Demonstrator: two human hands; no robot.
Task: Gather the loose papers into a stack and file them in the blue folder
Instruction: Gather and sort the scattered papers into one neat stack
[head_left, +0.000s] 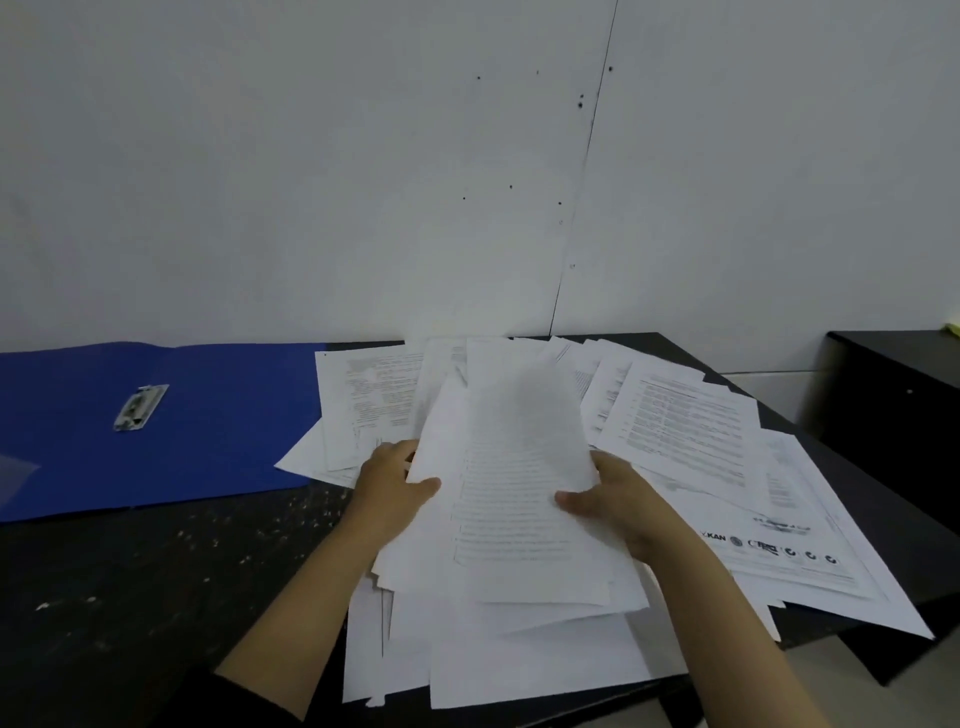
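Several loose white printed papers (691, 431) lie fanned over the right half of a dark table (156, 561). A bundle of sheets (514, 499) is lifted above the pile, its top edge blurred. My left hand (389, 483) grips the bundle's left edge, thumb on top. My right hand (608, 493) grips its right edge, thumb over the printed page. The blue folder (223, 415) lies open and flat at the left, with a metal clip (140, 408) on its left half. A few sheets overlap the folder's right edge.
A white wall stands right behind the table. A dark low cabinet (893, 395) sits at the right, beyond a gap of pale floor. Some papers overhang the table's front and right edges. White specks dot the bare tabletop at the left front.
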